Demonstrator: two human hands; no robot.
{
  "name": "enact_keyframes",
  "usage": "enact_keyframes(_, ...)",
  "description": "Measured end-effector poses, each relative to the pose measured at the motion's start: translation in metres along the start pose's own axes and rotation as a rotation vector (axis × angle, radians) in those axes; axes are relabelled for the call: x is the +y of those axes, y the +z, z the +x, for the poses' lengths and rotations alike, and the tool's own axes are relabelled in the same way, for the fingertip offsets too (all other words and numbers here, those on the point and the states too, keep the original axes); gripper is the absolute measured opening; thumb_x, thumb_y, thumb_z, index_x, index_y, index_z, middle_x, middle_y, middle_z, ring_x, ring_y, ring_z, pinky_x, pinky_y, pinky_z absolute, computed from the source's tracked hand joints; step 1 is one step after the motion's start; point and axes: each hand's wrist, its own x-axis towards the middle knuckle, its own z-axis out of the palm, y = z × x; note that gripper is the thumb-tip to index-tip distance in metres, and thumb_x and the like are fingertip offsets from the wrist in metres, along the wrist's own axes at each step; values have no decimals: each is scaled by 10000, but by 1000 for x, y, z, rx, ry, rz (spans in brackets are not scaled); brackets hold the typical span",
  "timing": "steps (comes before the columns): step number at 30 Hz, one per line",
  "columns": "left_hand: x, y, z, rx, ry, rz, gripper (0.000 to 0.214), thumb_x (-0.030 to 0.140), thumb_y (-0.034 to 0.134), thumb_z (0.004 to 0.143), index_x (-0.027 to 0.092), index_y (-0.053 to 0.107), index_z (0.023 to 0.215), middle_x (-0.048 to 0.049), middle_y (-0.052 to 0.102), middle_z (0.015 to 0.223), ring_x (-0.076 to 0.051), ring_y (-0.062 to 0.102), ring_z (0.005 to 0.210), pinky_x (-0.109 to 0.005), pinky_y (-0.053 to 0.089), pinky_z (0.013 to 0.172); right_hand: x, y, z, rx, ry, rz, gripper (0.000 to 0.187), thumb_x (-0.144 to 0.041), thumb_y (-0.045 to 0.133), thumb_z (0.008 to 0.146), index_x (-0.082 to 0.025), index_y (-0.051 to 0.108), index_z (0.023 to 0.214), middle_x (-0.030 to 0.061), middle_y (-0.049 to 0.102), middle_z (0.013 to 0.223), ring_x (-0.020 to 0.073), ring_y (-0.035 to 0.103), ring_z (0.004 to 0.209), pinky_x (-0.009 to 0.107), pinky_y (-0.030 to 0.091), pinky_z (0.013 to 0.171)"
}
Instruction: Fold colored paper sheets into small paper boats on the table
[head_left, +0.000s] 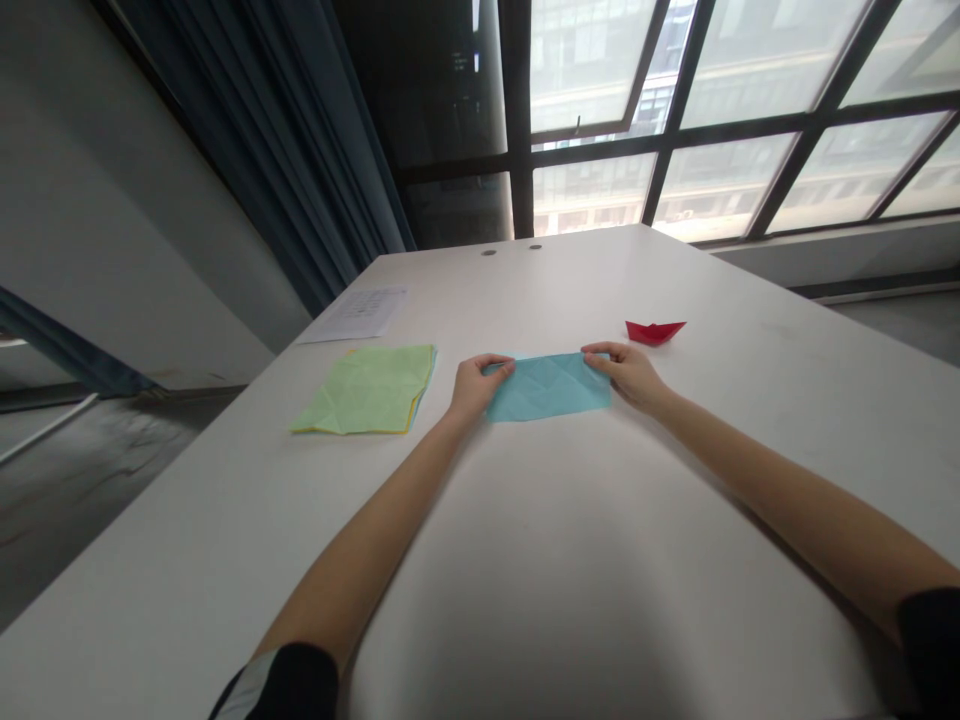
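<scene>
A light blue sheet of paper (547, 386), creased and folded into a rectangle, lies flat on the white table (525, 560) in front of me. My left hand (475, 386) pinches its upper left corner with curled fingers. My right hand (628, 372) pinches its upper right corner the same way. Both forearms stretch out over the table toward the sheet.
A stack of coloured paper sheets (369, 390), green on top, lies left of the blue sheet. A small red folded paper boat (654, 331) sits beyond my right hand. A white printed sheet (357, 314) lies further back left. Dark curtains and large windows stand behind the table.
</scene>
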Motion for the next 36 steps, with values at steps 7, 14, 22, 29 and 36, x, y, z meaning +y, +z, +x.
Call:
enact_keyframes(7,-3,2,4,103,-125,-270,278,290,752,539,133,703,762,-50,673,713,-146,573,675,-270,433,693,-6,-4,-1,41,80,247,429,-504,651,660,-261,559,1001,-19,626,737,122,578,629,236,470,550)
enact_keyframes(14,3,13,-1,142,-347,-686,282,193,775,507,123,672,761,-34,671,707,-114,578,669,-253,461,719,2,11,-8,-184,148,244,306,-408,708,645,-199,619,851,46,663,900,159,617,800,269,499,675)
enact_keyframes(22,14,10,-8,29,-428,-771,312,362,684,661,154,617,884,-62,637,822,-138,597,727,-260,475,698,0,20,-11,-50,95,258,267,-247,675,663,-207,605,917,51,662,997,206,611,894,360,511,774)
enact_keyframes(29,6,-15,3,-95,-545,-780,454,569,542,716,173,532,938,-118,617,892,-208,628,795,-343,502,700,-12,5,-9,-127,232,272,182,-184,568,681,-181,606,859,65,679,905,222,637,828,341,534,703)
enact_keyframes(36,5,-12,1,-165,-345,-577,657,281,788,514,209,484,1092,-19,649,765,-136,610,610,-288,499,645,-13,-1,-7,-176,311,205,230,-168,606,692,-166,591,921,63,683,824,168,641,692,280,530,630)
